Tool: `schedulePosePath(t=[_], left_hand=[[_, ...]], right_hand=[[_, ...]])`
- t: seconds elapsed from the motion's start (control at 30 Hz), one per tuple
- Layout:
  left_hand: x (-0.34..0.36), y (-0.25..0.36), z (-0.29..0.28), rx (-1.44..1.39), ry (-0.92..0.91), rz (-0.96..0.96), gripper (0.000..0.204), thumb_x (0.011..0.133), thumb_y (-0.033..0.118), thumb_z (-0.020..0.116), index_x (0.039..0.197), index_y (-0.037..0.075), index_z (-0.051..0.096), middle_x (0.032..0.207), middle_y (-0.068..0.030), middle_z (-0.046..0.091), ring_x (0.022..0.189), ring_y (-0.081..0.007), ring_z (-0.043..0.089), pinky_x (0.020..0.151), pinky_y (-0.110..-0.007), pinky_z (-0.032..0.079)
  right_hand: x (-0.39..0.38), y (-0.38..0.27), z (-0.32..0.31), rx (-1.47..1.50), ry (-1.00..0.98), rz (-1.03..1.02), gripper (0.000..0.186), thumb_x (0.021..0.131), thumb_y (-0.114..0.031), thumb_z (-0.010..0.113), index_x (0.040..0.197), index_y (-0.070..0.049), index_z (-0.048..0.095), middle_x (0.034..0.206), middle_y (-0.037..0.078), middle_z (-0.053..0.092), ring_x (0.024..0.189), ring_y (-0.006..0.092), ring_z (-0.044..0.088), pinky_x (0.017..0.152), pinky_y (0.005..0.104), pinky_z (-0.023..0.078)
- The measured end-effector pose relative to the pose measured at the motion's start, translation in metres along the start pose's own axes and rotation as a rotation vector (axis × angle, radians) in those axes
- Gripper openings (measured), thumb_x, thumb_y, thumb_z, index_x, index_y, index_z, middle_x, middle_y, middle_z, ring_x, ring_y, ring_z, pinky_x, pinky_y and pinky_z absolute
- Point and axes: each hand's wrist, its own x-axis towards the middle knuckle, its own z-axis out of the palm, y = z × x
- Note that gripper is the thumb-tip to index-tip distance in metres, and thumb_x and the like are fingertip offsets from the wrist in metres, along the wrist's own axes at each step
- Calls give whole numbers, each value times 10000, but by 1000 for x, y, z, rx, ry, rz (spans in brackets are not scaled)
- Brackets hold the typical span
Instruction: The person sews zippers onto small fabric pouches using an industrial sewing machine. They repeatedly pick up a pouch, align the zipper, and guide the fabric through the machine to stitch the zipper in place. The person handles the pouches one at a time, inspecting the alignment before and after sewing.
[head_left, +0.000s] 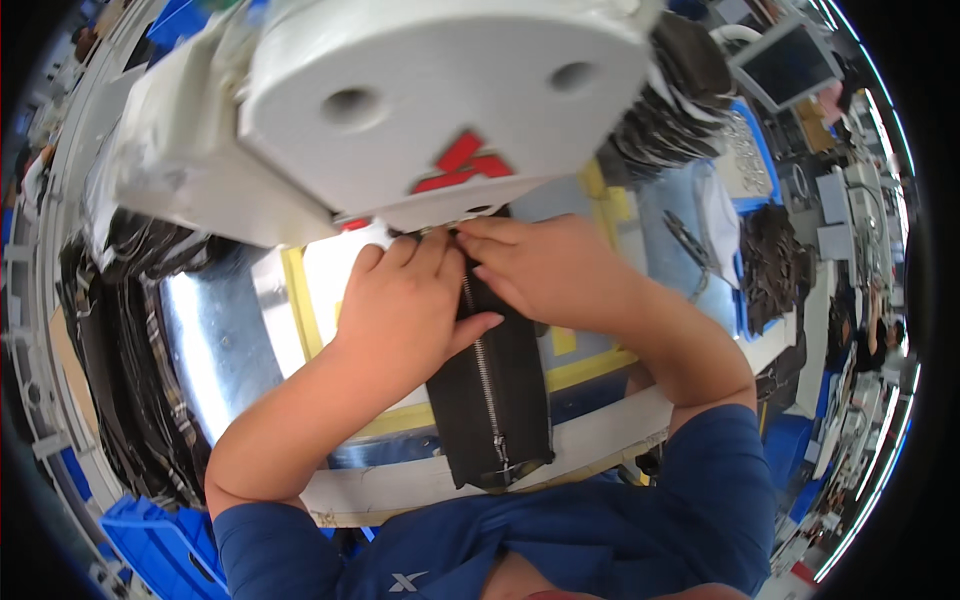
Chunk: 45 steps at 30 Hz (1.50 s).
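A long black fabric piece (510, 365) with a silver metal zipper (487, 385) down its length runs from under the white sewing machine head (420, 100) toward my body. Its near end hangs at the table's front edge, and the zipper pull (501, 440) lies close to that end. My left hand (405, 295) rests on the fabric's left side, fingers laid forward, thumb stretched across the zipper. From the right, my right hand (545, 265) lies on the fabric with fingers extended and thumb apart. Both sets of fingertips sit just below the machine head, which hides the needle area.
Yellow tape strips (590, 368) border the work surface. Stacked dark fabric pieces (135, 370) hang at the left, above a blue crate (165, 545). To the right lie scissors (690, 240) and a blue bin of dark pieces (770, 265). More dark pieces (675, 100) stand behind.
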Motion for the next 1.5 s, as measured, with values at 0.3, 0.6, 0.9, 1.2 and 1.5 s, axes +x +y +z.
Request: schedulePosePath(t=[0.3,0.6,0.9,1.2,1.5], left_hand=[[3,12,25,-54,104,146,843,833,529,824,1424,-34,613,1503,-216,600,1376,-394,557,1143,-519,403],[5,13,30,-6,148,182,816,855,500,809,1421,-51,606,1493,-229,598,1347,-403,570,1135,-531,415],[5,10,28,-20,158,208,799,860,503,806,1390,-65,620,1477,-234,612,1330,-406,579,1123,-522,423],[2,13,26,-58,210,329,583,875,413,811,1264,-8,705,1292,-185,693,1210,-366,649,1052,-481,496],[-1,9,34,-111,215,244,639,906,459,787,1334,-2,676,1366,-217,680,1303,-388,639,1103,-479,501]], right_hand=[[-28,12,-24,56,-76,156,309,978,-281,707,1204,-76,756,1271,72,756,1031,245,763,778,402,631],[-127,176,-132,-112,633,989,218,914,-252,771,996,-54,807,994,171,783,832,350,748,762,421,576],[-172,304,-77,-202,223,900,229,888,-235,797,1056,-84,832,996,231,778,981,422,748,919,499,585],[-187,305,-94,-467,105,885,214,899,-144,672,973,37,759,967,316,728,968,480,723,869,559,555],[-85,39,-92,23,398,374,153,944,-25,714,1091,-32,757,991,117,745,862,249,730,791,361,580]])
